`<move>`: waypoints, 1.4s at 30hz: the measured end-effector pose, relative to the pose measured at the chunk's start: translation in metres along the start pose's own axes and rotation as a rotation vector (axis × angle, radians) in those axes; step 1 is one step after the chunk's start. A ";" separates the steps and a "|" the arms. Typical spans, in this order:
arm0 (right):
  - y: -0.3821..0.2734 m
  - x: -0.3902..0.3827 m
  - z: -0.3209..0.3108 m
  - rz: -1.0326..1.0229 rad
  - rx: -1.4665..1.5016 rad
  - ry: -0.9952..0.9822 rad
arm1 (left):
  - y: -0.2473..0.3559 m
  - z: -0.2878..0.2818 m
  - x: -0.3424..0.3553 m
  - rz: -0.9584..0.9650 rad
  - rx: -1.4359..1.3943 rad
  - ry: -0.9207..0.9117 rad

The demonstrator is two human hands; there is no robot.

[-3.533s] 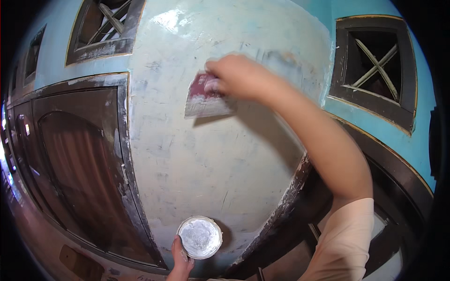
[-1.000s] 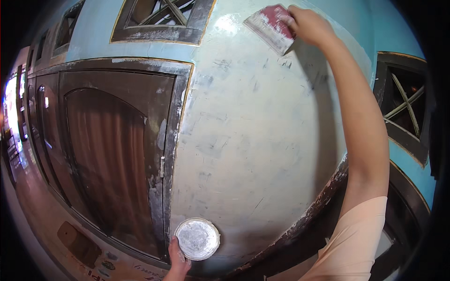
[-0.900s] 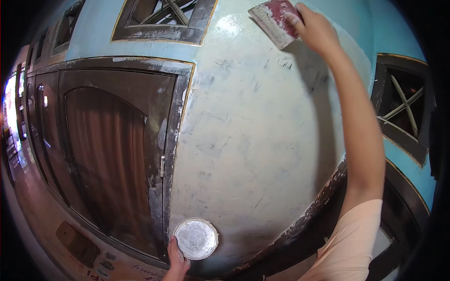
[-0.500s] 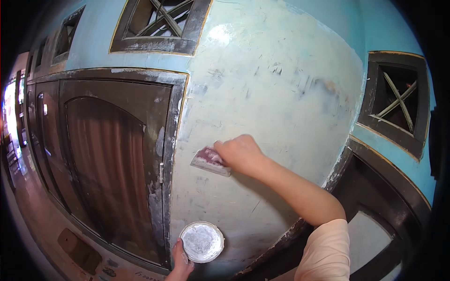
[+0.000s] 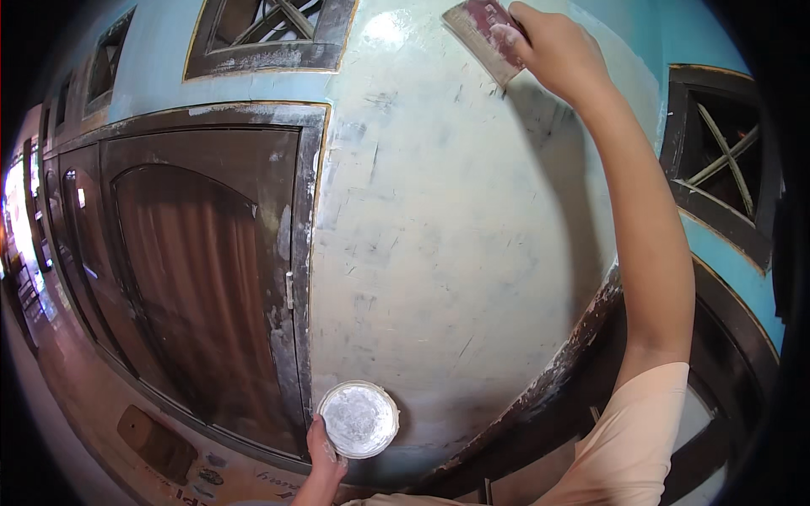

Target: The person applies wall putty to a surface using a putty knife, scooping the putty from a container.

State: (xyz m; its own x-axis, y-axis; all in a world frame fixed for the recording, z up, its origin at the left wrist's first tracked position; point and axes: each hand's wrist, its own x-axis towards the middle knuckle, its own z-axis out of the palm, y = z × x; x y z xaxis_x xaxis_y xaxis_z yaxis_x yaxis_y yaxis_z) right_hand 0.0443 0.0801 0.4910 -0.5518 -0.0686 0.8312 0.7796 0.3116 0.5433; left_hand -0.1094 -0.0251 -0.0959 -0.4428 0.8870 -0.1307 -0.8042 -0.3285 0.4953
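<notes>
Scraper (image 5: 488, 35) at upper wall (image 5: 439, 219), gripped in right hand (image 5: 561, 55); cannot tell whether blade (image 5: 474, 51) touches. Left hand (image 5: 323, 453) clasps tub (image 5: 361, 455) of whitish paste (image 5: 360, 417), lower down. Step, judged: smoothing paste over wall. Next stroke calls for even pressure, steady blade angle.

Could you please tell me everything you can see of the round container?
The round container has a pale rim around a whitish-grey, unevenly smeared coating; its material and depth cannot be told. Its coated face is turned to the camera, in front of the wall, low in the view. The left grip holds it by the lower-left edge.
</notes>
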 end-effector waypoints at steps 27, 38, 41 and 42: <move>-0.058 -0.060 0.017 -0.035 0.113 -0.402 | 0.012 -0.016 -0.023 -0.030 0.022 0.062; -0.139 -0.276 0.061 -0.191 0.431 -0.860 | -0.003 -0.011 -0.018 -0.099 0.053 -0.045; -0.109 -0.274 0.071 -0.121 0.266 -0.768 | -0.006 -0.014 -0.015 -0.119 0.078 -0.033; -0.095 -0.264 0.070 -0.109 0.231 -0.711 | -0.007 -0.011 -0.015 -0.126 0.083 -0.036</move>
State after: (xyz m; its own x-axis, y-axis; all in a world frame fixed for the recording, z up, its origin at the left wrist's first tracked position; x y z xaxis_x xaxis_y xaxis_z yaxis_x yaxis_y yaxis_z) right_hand 0.0952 0.1346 0.2112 -0.7416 0.4934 0.4545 0.6708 0.5344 0.5142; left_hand -0.1017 -0.0396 -0.1071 -0.3244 0.9312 -0.1660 -0.8166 -0.1871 0.5460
